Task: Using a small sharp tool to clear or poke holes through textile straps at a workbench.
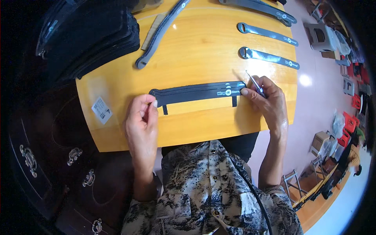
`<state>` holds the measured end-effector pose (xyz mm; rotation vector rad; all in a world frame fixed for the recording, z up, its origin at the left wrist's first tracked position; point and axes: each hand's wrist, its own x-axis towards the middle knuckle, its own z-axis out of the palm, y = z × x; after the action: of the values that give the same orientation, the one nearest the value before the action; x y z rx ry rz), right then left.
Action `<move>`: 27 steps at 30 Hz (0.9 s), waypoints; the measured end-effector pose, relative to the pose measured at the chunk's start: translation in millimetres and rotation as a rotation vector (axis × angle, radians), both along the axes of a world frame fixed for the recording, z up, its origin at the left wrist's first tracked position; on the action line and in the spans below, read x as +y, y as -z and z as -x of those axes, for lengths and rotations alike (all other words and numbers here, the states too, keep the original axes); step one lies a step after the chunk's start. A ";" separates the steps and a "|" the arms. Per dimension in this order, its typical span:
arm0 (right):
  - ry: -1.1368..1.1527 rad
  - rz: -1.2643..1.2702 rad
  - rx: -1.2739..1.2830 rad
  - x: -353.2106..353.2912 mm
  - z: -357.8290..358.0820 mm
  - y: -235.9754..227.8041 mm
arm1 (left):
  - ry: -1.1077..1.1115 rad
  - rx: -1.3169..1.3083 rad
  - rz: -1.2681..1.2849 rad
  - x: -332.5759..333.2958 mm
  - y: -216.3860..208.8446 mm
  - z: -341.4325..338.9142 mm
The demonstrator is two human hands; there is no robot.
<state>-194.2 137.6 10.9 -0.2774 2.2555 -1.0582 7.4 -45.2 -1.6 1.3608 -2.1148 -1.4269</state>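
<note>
Left hand (pixel 141 124) pinches one end of the layered dark straps (pixel 192 94) on the table (pixel 196 131); right hand (pixel 272 100) thumbs the other, fingers gripping a slim tool (pixel 254 83); uneven pull could fan the layers; its tip, apparently pointed, could scratch them.

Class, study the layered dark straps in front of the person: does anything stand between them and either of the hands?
Nothing visible does. The left hand is at the left end of the layered dark straps, the right hand at the right. The thin tool in the right hand blocks neither.
</note>
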 end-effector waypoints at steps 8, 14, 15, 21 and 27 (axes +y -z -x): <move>-0.090 -0.067 0.065 -10.6 8.1 1.5 | 0.002 0.120 0.100 -2.9 18.2 -2.5; -0.168 0.110 0.232 -27.1 -17.7 -0.2 | 0.435 0.005 0.796 27.3 6.8 24.3; -0.235 0.080 0.293 -33.4 -19.7 4.1 | 0.539 -0.003 0.751 30.7 11.9 33.0; -0.305 -0.094 0.562 -55.3 -20.7 30.7 | 0.715 -0.116 0.749 35.1 36.7 47.5; -0.271 0.010 0.376 -55.0 -3.3 36.7 | 0.741 -0.143 0.725 33.7 39.9 47.6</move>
<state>-190.8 82.7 -25.8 -0.8209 2.4460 -0.9315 -40.2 -11.5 -41.5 0.4212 -2.9646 -0.5653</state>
